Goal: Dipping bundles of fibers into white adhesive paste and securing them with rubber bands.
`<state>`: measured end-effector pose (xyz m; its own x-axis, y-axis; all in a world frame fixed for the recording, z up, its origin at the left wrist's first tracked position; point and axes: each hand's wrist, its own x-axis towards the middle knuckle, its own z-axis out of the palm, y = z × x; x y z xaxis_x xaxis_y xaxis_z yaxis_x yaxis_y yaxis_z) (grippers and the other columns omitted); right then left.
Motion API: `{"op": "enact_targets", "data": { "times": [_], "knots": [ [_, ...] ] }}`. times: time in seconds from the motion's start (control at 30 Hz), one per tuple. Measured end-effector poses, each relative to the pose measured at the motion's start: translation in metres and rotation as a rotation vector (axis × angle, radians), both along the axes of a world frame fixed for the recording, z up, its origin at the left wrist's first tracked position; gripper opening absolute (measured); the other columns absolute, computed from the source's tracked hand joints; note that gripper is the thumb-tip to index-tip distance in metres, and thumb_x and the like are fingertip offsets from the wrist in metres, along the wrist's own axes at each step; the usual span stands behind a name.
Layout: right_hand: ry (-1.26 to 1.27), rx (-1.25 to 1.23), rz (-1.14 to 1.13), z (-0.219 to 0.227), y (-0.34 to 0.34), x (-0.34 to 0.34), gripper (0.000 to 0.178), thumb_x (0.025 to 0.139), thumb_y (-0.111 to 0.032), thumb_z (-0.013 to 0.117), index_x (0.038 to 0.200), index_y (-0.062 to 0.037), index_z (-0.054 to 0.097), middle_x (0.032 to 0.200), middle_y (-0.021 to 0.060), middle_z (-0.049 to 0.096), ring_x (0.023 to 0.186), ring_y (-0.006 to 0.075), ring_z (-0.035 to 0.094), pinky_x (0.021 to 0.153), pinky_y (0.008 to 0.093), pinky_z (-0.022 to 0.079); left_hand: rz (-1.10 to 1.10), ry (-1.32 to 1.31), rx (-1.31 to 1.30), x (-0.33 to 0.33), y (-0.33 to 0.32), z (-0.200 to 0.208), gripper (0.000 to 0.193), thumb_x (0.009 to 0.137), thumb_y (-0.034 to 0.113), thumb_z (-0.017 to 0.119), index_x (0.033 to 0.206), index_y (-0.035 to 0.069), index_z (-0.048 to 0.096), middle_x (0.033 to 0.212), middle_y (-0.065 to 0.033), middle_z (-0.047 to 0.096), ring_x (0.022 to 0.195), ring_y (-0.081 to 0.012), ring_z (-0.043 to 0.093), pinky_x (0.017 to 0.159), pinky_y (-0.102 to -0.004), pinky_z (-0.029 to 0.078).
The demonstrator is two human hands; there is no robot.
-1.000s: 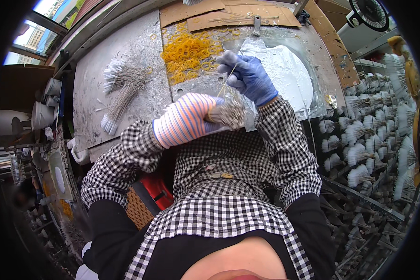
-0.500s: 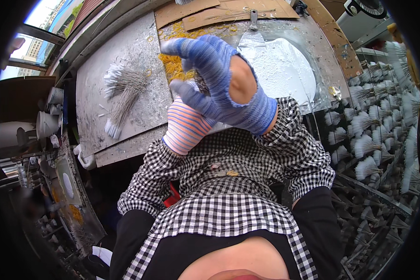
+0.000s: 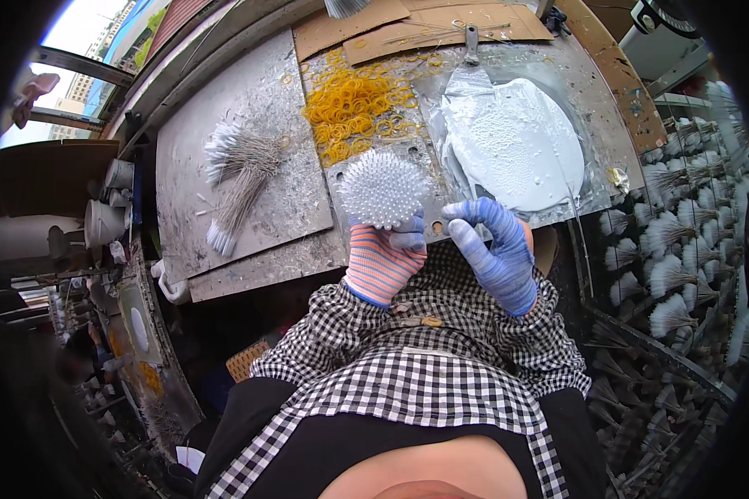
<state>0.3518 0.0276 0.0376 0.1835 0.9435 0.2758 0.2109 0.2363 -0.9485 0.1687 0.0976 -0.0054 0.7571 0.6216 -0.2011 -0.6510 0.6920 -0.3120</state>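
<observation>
My left hand (image 3: 384, 259), in an orange-and-grey striped glove, is closed around a bundle of white-tipped stems (image 3: 381, 190). The round, fanned head of tips faces up at the table's front edge. To its right, my right hand (image 3: 499, 262), in a blue knitted glove, holds nothing; thumb and fingers are apart. Just beyond the bundle lies a pile of yellow rubber bands (image 3: 354, 100). Past my right hand, a broad patch of white paste (image 3: 520, 141) is spread on the table, with a scraper (image 3: 471, 62) at its far edge.
Loose grey stems with white tips (image 3: 245, 170) lie on a board (image 3: 300, 195) at left. Cardboard pieces (image 3: 449, 33) line the back. Racks of white-tipped bundles (image 3: 670, 241) stand at right. White buckets (image 3: 104, 220) are on the left, near the window.
My hands have separated: the right moved down and right, off the left. My left hand moved right and slightly down, with the bundle's head now showing. The rubber bands are uncovered.
</observation>
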Motion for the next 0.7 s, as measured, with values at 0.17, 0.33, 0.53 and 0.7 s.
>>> {"op": "enact_targets", "data": {
  "times": [0.17,0.33,0.53,0.7],
  "knots": [
    [0.043,0.009,-0.021,-0.010,-0.009,-0.001,0.014,0.092,-0.004,0.073,0.105,-0.0005,0.074,0.090,0.0073,0.074,0.080,0.0109,0.069,0.072,0.0263,0.054,0.059,0.172,0.074,-0.002,-0.012,0.013,0.026,0.099,0.023,0.064,0.111,0.000,0.058,0.096,-0.0069,0.056,0.073,-0.0109,0.055,0.055,-0.0217,0.049],
    [0.116,-0.114,0.039,-0.012,-0.009,-0.006,0.015,0.096,-0.009,0.069,0.107,0.0004,0.074,0.093,0.0070,0.075,0.085,0.0116,0.069,0.076,0.0269,0.053,0.138,0.167,0.074,-0.008,-0.010,-0.005,0.025,0.101,0.024,0.062,0.109,0.001,0.057,0.094,-0.0069,0.057,0.073,-0.0114,0.055,0.056,-0.0223,0.048],
    [0.210,-0.132,0.091,-0.030,-0.003,-0.022,0.014,0.094,-0.005,0.073,0.106,0.0007,0.074,0.094,0.0061,0.075,0.083,0.0074,0.069,0.072,0.0235,0.055,0.216,0.257,0.025,-0.026,-0.020,-0.004,0.028,0.102,0.026,0.060,0.111,0.000,0.056,0.096,-0.0083,0.057,0.072,-0.0118,0.055,0.056,-0.0228,0.047],
    [0.169,-0.164,0.169,-0.037,0.015,-0.045,0.013,0.093,-0.006,0.073,0.105,-0.0012,0.075,0.091,0.0063,0.075,0.080,0.0087,0.069,0.070,0.0245,0.055,0.288,0.356,-0.002,-0.067,-0.053,0.015,0.029,0.101,0.027,0.060,0.111,0.001,0.056,0.094,-0.0076,0.056,0.070,-0.0123,0.053,0.054,-0.0243,0.047]
  ]
}}
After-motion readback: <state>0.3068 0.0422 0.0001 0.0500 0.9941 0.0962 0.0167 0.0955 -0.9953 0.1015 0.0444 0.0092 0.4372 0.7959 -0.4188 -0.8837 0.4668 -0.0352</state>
